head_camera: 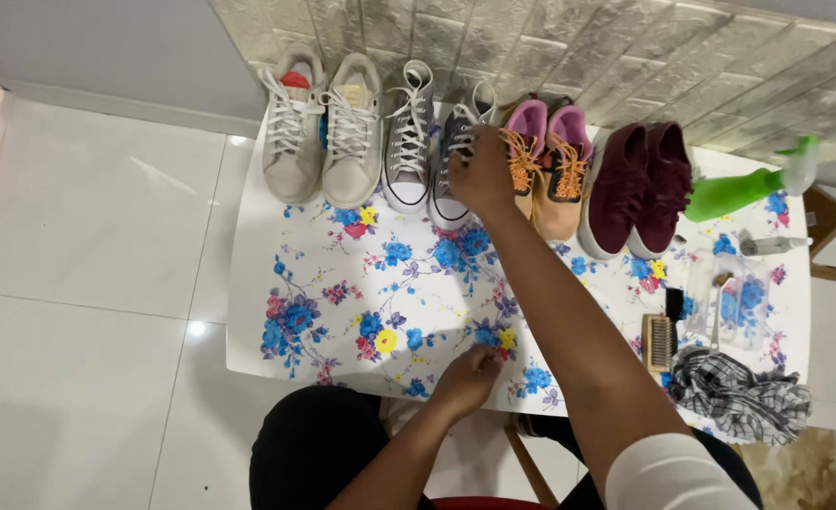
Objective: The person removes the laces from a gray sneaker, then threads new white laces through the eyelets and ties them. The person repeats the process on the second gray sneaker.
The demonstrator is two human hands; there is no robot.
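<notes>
A: What fills the scene?

B: A table under a white cloth with blue flowers [342,283], set against a pale brick-pattern wall [569,47]. Four pairs of shoes line its far edge: beige sneakers [323,132], grey sneakers [422,142], tan boots with orange laces [550,170], maroon shoes [637,184].

A: And the smaller items?

B: At the right end, a green spray bottle [748,187], a clear container [734,302], a checked cloth [739,397] and a wooden brush [658,342].

A: Where are the hands?

B: The right hand [479,175] reaches across and sits on the right-hand grey sneaker [454,175], fingers curled over its laced top; whether they grip it, one cannot tell. The left hand [470,373] rests at the near table edge, fingers bent and pressed together on the cloth.

A: Which step is that?

B: It looks like taking hold of that grey sneaker. A lift would call for a firm grasp, clear of the neighbouring boot.
</notes>
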